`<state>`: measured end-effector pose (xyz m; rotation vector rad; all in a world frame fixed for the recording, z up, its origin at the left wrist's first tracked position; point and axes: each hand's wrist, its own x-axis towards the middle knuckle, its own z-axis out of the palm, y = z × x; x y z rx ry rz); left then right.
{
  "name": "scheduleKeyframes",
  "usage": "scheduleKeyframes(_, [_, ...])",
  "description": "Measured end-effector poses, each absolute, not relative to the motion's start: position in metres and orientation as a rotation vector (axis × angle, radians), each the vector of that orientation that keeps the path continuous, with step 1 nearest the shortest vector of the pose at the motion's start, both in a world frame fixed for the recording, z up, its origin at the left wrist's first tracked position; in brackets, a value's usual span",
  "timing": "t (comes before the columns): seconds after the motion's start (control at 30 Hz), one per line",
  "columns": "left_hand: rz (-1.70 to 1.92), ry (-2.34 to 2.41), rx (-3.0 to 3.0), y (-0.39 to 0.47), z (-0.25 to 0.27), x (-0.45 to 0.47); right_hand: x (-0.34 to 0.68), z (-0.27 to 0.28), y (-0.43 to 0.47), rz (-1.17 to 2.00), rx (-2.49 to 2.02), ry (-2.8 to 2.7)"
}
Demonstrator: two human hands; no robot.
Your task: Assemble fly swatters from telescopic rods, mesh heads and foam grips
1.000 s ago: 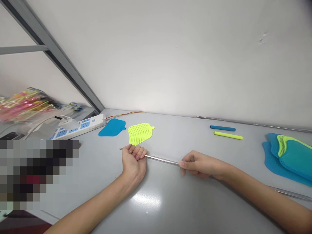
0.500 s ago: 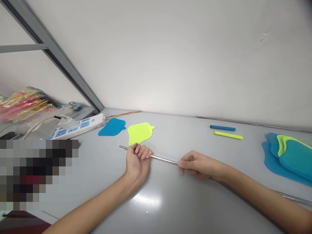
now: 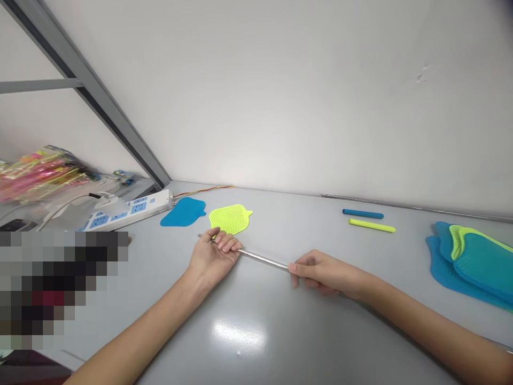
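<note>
A thin silvery metal rod (image 3: 264,260) runs slantwise between my hands above the grey table. My left hand (image 3: 216,254), palm turned up, has its fingers curled over the rod near its far left tip, the thumb alongside. At the rod's right end, my right hand (image 3: 320,271) pinches it between thumb and fingers. Just beyond my left hand lies a yellow-green perforated fly swatter head (image 3: 230,218), partly covered by the fingers. Left of it is a blue swatter head (image 3: 183,212). A blue handle tube (image 3: 363,214) and a yellow-green handle tube (image 3: 372,225) rest at the right.
Several blue and yellow-green swatter heads (image 3: 481,262) are stacked at the right. More metal rods (image 3: 380,204) lie along the wall. A white power strip (image 3: 136,209) with cables stands at the left, near wrapped colourful items (image 3: 44,174) and a metal frame post (image 3: 116,128).
My left hand has shifted slightly left and away from me, its grip on the rod looser and the palm more open. My right hand keeps its pinch. The view has moved slightly.
</note>
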<state>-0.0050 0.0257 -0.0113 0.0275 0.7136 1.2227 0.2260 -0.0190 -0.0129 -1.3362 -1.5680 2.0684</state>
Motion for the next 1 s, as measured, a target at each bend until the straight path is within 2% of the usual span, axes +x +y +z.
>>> scheduleKeyframes(0.83, [1.340, 0.725, 0.119, 0.024, -0.015, -0.006, 0.225, -0.011, -0.020, 2.095, -1.379, -1.648])
scheduleKeyframes(1.0, [1.252, 0.689, 0.143, 0.008, -0.016, 0.016, 0.219, -0.016, -0.022, 2.105, -1.294, -1.644])
